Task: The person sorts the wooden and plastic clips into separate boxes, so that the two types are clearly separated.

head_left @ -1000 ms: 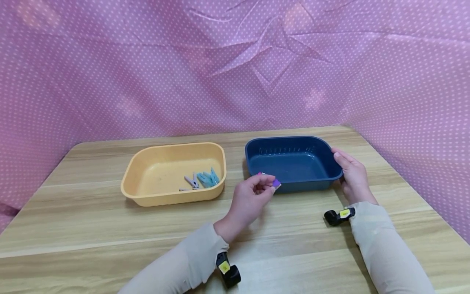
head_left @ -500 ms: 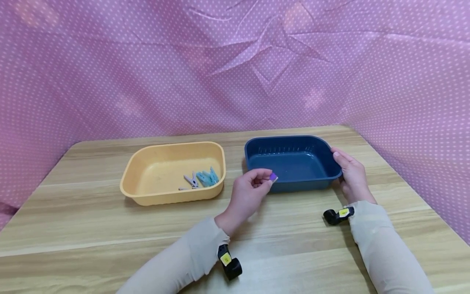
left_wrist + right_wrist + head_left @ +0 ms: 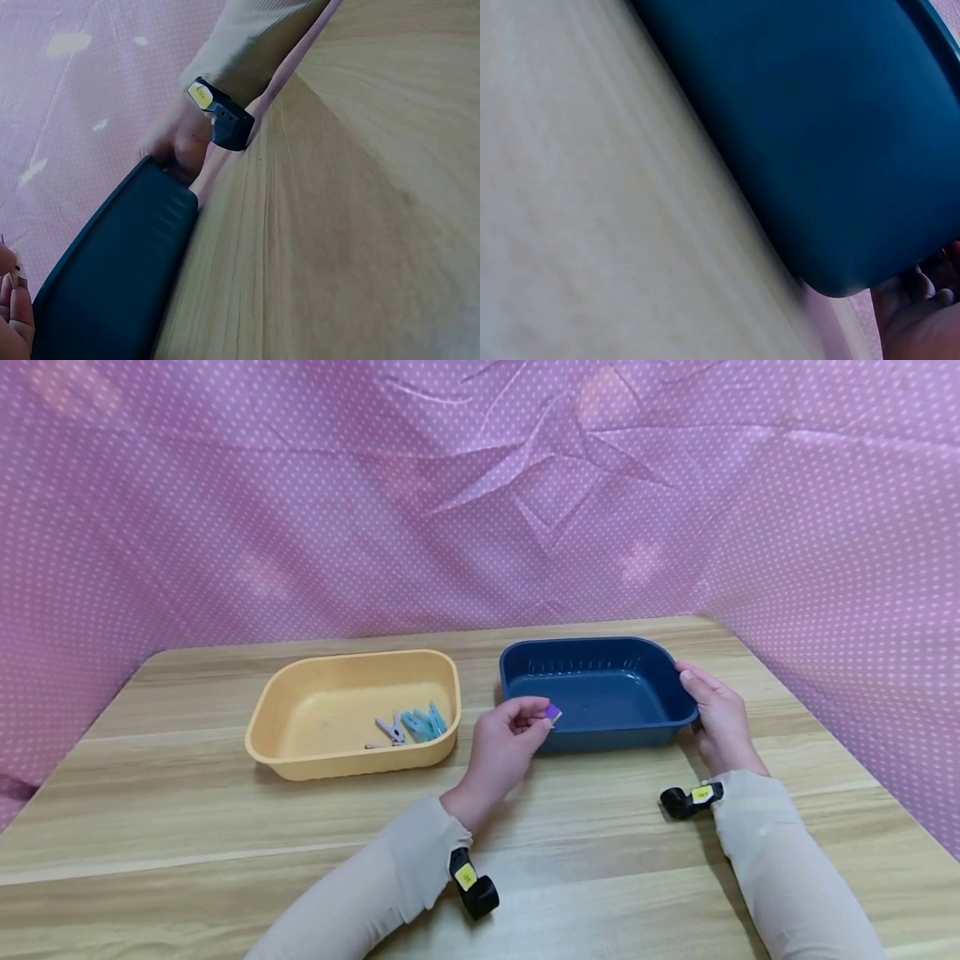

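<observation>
My left hand (image 3: 506, 745) pinches a small purple clothespin (image 3: 553, 712) with a pale edge between thumb and fingertips. It is held at the near left rim of a dark blue plastic basin (image 3: 615, 739), and the fingers hide most of it. At the lower left of the left wrist view, a pale part of the clothespin (image 3: 18, 277) shows between the fingers. With the thumb at the rim and the fingers outside and below, my right hand (image 3: 722, 724) holds the right end of the basin. The right wrist view shows the basin's outer wall (image 3: 832, 150) close up.
A yellow basin (image 3: 330, 766) stands to the left on the wooden table (image 3: 225, 835). Blue clothespins (image 3: 426, 722) and a grey clothespin (image 3: 392, 727) lie in its near right corner. A pink dotted cloth (image 3: 480, 510) hangs behind and at both sides.
My left hand has moved slightly left and away from me, with the purple clothespin still pinched. My right hand and both basins have stayed in place.
</observation>
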The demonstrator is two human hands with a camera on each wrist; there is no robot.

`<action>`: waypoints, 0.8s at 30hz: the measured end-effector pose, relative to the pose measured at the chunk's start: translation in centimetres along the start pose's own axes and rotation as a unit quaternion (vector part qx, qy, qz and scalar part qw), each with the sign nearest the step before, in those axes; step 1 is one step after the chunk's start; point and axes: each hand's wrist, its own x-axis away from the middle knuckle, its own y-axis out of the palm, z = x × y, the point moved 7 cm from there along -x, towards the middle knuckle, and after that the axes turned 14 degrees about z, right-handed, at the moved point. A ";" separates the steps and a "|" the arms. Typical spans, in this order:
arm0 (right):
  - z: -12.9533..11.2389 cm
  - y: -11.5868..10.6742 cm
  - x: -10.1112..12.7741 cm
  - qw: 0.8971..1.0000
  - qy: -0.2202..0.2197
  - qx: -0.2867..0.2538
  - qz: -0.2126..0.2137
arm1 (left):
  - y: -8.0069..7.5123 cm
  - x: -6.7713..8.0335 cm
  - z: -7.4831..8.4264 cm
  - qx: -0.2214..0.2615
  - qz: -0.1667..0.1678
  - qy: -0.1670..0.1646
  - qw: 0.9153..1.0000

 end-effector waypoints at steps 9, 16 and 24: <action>-0.1 0.1 0.0 1.000 -0.001 0.002 -0.001 | -0.1 -0.3 0.0 -0.003 0.003 -0.008 1.000; 0.0 0.1 0.0 1.000 -0.001 0.004 0.000 | -0.2 -0.2 1.0 -0.004 0.000 -0.011 1.000; -0.1 -0.1 0.1 1.000 0.000 0.013 0.002 | 0.1 -0.9 0.2 -0.007 0.009 0.008 1.000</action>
